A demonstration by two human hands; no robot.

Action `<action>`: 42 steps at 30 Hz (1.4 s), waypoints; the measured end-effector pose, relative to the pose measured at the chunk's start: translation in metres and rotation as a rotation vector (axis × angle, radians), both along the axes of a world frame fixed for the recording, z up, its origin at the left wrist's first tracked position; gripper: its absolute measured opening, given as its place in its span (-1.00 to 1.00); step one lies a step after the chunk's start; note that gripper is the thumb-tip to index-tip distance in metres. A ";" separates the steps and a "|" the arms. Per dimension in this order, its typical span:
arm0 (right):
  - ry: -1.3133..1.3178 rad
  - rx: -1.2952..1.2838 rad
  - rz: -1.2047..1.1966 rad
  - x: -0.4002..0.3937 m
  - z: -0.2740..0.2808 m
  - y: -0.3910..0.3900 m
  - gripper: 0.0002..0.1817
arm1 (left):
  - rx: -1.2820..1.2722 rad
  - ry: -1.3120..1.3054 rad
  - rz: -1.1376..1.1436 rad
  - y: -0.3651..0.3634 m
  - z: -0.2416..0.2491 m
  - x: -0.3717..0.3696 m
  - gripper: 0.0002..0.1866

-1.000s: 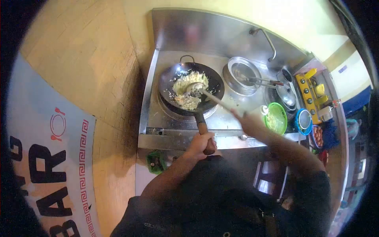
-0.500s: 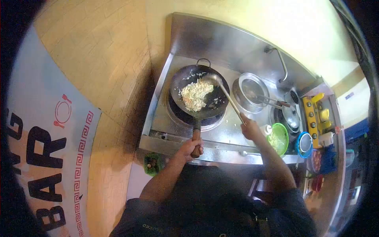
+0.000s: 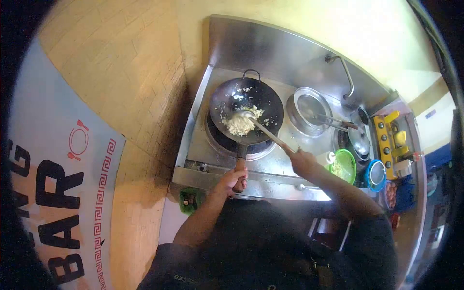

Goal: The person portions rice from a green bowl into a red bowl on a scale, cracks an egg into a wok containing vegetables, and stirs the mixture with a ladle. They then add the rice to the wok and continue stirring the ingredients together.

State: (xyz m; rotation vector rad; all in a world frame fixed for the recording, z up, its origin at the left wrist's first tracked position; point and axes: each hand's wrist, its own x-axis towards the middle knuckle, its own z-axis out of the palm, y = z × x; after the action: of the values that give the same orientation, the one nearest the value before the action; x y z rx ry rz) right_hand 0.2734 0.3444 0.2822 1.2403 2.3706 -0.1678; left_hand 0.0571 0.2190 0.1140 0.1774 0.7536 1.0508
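A dark wok point(image 3: 224, 96) rests on the burner, with a heap of pale chopped food point(image 3: 239, 126) low in its bowl and small bits stuck higher up. My left hand point(image 3: 234, 181) is wrapped round the wok's wooden handle point(image 3: 240, 164). In my right hand point(image 3: 304, 163) is the long shaft of a ladle point(image 3: 268, 131), gripped near its end. The ladle's bowl lies in the food at the wok's middle, partly hidden by it.
Right of the wok stands a metal pot point(image 3: 293, 116) with a strainer across it. Further right are a green basket point(image 3: 354, 169), a white bottle point(image 3: 325, 158), a blue bowl point(image 3: 371, 182) and a yellow rack point(image 3: 382, 140). A tap point(image 3: 349, 79) juts from the steel backsplash.
The ladle's bowl has come down from the wok's upper right into the food, which is now gathered lower. My right hand has shifted slightly down and left; my left hand keeps its hold.
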 end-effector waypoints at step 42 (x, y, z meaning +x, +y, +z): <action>0.650 -0.191 -0.420 -0.030 -0.036 0.007 -0.40 | -0.058 -0.037 -0.013 0.002 -0.001 0.006 -0.86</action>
State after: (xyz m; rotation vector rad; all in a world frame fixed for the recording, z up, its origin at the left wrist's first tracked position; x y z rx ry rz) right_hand 0.2430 0.3517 0.2460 1.7671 2.4641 -1.0439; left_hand 0.0633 0.2212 0.1133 0.1131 0.7474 1.0162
